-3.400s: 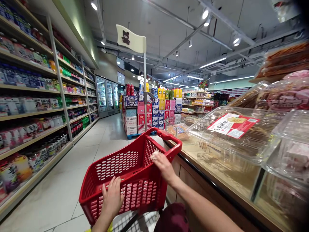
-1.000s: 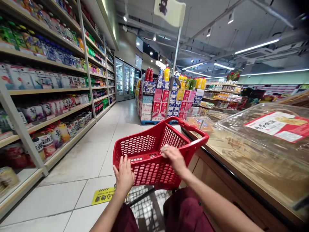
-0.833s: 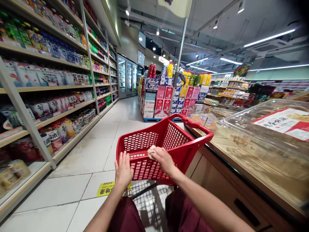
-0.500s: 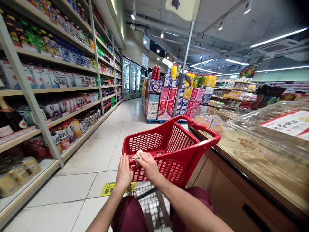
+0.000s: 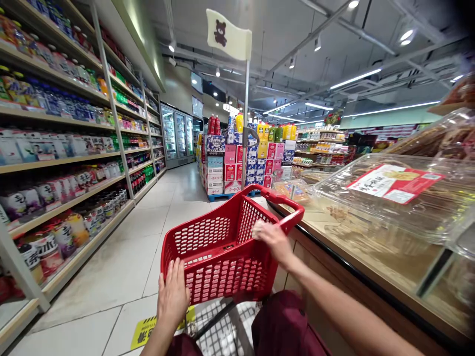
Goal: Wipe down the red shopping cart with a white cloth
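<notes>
A red plastic shopping cart basket (image 5: 228, 277) with perforated sides stands in front of my knees. My left hand (image 5: 173, 291) lies against its near left corner, fingers stretched out and close together. Bunched under the fingers of my right hand (image 5: 276, 241) is a crumpled whitish cloth or tissue (image 5: 259, 228); which of the two I cannot tell. That hand is at the right part of the near rim, close to the red handle (image 5: 295, 212). The inside of the basket is partly hidden by its near wall.
Drink shelves (image 5: 67, 163) line the left side. Stacked drink cartons (image 5: 230, 173) stand ahead. On the right, a wooden counter (image 5: 308, 232) carries clear plastic food boxes (image 5: 371, 198). A pole with a bear flag (image 5: 233, 37) rises behind the cart. A yellow floor sign (image 5: 143, 332) lies below.
My right hand has slid right along the near rim with the whitish wad, toward the handle. My left hand stays at the left corner. The view has turned right.
</notes>
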A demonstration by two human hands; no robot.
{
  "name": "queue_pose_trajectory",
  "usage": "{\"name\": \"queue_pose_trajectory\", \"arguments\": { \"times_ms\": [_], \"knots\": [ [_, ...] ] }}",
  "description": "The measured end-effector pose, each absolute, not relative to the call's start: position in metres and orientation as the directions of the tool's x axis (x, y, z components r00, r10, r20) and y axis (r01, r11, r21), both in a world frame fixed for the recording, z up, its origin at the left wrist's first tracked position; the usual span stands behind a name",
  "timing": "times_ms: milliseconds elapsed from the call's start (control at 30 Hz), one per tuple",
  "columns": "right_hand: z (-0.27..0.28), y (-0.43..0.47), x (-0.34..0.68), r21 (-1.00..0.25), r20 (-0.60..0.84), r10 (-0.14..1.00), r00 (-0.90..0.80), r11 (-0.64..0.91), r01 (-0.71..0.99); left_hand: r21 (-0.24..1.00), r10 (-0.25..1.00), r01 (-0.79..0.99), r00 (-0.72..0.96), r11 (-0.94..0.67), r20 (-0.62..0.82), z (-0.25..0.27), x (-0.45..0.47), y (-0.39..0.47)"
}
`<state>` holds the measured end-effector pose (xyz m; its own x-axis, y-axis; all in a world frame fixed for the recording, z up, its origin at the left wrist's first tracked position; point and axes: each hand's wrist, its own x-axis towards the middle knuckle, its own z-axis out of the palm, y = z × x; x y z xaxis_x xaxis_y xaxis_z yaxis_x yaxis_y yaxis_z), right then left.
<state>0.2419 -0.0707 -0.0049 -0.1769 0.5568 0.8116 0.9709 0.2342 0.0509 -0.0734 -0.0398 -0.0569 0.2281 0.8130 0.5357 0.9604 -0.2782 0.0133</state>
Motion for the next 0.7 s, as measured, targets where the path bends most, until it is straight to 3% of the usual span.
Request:
{"name": "queue_pose_trajectory", "arguments": {
  "times_ms": [67, 100, 267, 433, 600, 700],
  "knots": [
    [0.002, -0.079, 0.28, -0.024, 0.864, 0.503, -0.02, 0.081, 0.996, 0.013, 0.82, 0.963, 0.221, -0.268, 0.528, -0.052, -0.057, -0.042],
    [0.003, -0.081, 0.288, -0.036, 0.87, 0.493, -0.006, 0.075, 0.997, 0.009, 0.82, 0.958, 0.24, -0.287, 0.52, -0.049, -0.046, -0.043],
    [0.005, -0.073, 0.288, 0.148, 0.818, 0.51, -0.267, 0.262, 0.954, -0.032, 0.797, 0.917, 0.363, -0.398, 0.482, -0.04, -0.007, -0.05],
    [-0.005, -0.088, 0.326, -0.065, 0.924, 0.381, 0.017, 0.111, 0.992, -0.031, 0.774, 0.898, 0.396, -0.439, 0.495, -0.036, 0.007, -0.051],
    [-0.054, -0.111, 0.318, -0.04, 0.854, 0.507, -0.115, 0.284, 0.958, 0.003, 0.757, 0.849, 0.47, -0.529, 0.454, -0.033, 0.032, -0.053],
    [-0.043, -0.109, 0.318, -0.119, 0.901, 0.435, -0.003, 0.252, 0.96, 0.028, 0.756, 0.848, 0.457, -0.53, 0.469, -0.034, 0.036, -0.052]
  ]
}}
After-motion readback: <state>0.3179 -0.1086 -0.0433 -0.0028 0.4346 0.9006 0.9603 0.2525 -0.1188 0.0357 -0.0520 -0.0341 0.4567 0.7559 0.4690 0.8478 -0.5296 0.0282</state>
